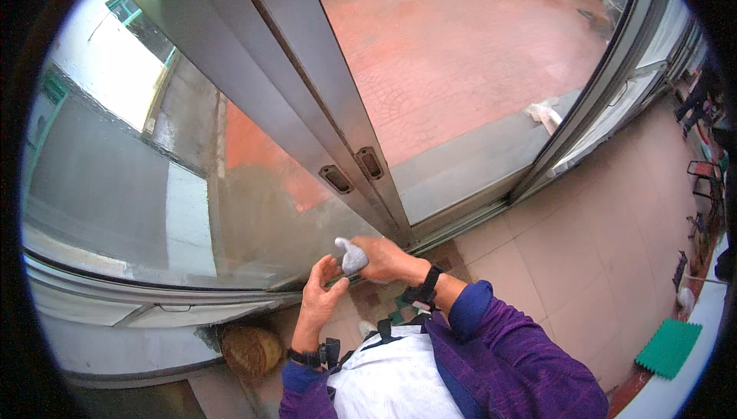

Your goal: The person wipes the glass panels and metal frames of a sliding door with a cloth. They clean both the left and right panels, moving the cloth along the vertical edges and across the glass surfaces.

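Observation:
A bunched light-grey cloth sits in my right hand, with one end of it sticking up past the fingers. My left hand is just beside the cloth, its fingers curled and spread from the thumb; nothing shows in its grip. Both hands are in front of the lower part of the metal-framed sliding glass doors. Two recessed pull handles, one on the left stile and one on the right stile, lie a little above my hands. Each wrist wears a black band.
A round woven basket stands on the floor at lower left. Pale floor tiles extend to the right. A green mat lies on a white surface at far right. Reddish paving shows through the glass.

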